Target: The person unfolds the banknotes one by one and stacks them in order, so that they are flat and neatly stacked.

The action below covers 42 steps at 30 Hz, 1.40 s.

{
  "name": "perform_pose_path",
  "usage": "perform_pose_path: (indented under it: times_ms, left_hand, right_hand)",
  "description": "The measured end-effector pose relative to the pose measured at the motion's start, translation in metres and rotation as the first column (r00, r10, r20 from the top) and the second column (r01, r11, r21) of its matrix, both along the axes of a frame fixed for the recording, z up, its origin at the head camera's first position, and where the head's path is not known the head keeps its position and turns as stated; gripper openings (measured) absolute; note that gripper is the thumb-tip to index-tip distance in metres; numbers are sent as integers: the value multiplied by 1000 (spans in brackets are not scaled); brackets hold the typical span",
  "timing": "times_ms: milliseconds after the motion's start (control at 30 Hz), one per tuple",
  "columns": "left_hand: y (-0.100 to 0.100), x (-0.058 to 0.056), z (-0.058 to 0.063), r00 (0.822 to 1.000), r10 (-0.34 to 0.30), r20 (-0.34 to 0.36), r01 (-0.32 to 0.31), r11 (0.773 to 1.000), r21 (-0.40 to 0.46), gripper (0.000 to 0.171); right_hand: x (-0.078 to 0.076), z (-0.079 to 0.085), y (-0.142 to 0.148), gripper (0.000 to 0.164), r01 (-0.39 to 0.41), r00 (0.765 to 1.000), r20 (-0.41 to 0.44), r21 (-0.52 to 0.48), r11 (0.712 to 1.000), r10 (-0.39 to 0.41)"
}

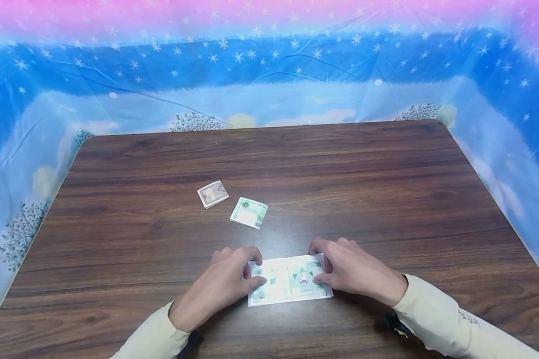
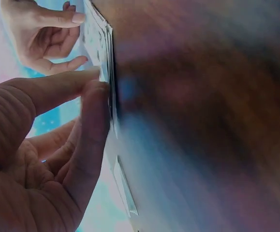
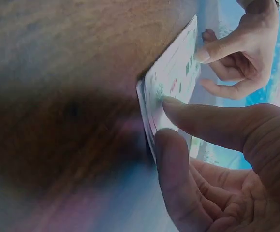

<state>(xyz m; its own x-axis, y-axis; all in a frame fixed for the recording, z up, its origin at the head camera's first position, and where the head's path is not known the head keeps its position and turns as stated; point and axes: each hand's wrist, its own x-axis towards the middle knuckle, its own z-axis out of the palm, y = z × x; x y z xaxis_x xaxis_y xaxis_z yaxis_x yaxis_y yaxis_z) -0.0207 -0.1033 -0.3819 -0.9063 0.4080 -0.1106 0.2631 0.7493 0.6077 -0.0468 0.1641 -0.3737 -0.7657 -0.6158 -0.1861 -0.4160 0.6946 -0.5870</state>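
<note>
A small stack of pale banknotes (image 1: pixel 278 294), the top one bearing a cartoon face, lies across the near middle of the table. My left hand (image 1: pixel 229 274) grips its left end, thumb on the upper face and index finger at the far edge. At the other end my right hand (image 1: pixel 355 267) holds the notes the same way. In the right wrist view, the edges of the stack (image 3: pixel 176 63) show more than one layer, and my right thumb (image 3: pixel 212 123) lies on the top note. The left wrist view shows the layered notes (image 2: pixel 106 43) edge-on beside the fingertips.
Beyond the hands lie a folded green banknote (image 1: pixel 249 213) and, farther left, a folded brownish one (image 1: pixel 213 194). The dark wood-grain table (image 1: pixel 364 189) is bordered at the back and sides by a blue and pink snowflake cloth (image 1: pixel 269 65).
</note>
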Motion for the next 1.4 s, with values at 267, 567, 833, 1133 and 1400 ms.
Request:
perform_pose_path:
  times_ms: [267,567,833,1133,1400]
  left_hand:
    - [-5,-12,12,995,65,-80,-63,998,30,12]
    - [-17,-31,10,970,-13,-244,-22,990,-140,40]
    - [-14,-38,2,983,-109,-145,69,965,-254,48]
    - [-6,-41,4,965,-203,-165,151,947,-284,46]
    - [3,-41,5,965,-214,-152,166,947,-276,44]
  right_hand:
    - [-16,11,1,35,43,997,-65,-66,997,-48]
    - [-52,0,-12,39,192,974,161,-223,956,-159]
    - [-74,-11,-28,47,390,855,479,-345,854,-197]
    - [-85,-10,-40,55,412,814,557,-348,842,-167]
    - [-90,-10,-46,56,438,788,594,-356,825,-162]
